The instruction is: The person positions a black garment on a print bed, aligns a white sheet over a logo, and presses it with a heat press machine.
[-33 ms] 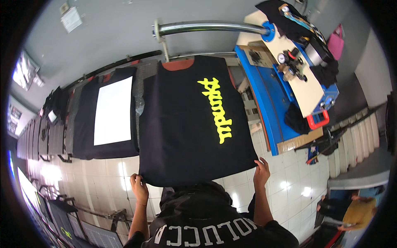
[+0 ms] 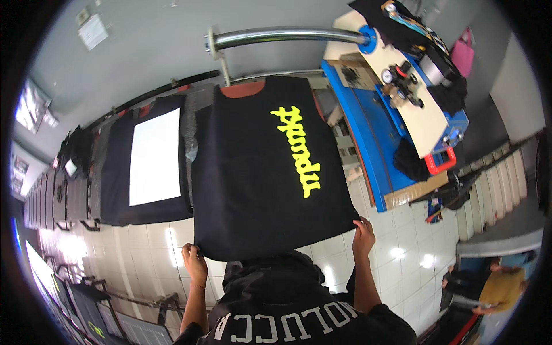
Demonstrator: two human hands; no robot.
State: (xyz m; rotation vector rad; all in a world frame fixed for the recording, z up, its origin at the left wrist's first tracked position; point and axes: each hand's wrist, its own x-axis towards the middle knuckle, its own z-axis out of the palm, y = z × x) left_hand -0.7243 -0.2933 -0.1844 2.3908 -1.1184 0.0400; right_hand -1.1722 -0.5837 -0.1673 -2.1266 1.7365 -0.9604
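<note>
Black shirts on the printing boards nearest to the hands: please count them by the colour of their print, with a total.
Black shirt with yellow print, both hands at its hem: 1
Black shirt with white rectangle print: 1
Total: 2

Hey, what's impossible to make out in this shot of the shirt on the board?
- Board under the black shirt, head view: covered by the shirt, only an orange tip shows.
- Fingertips of the left hand and right hand: tucked at the hem.
- Things along the left rim: too small, bent by the fisheye.
</note>
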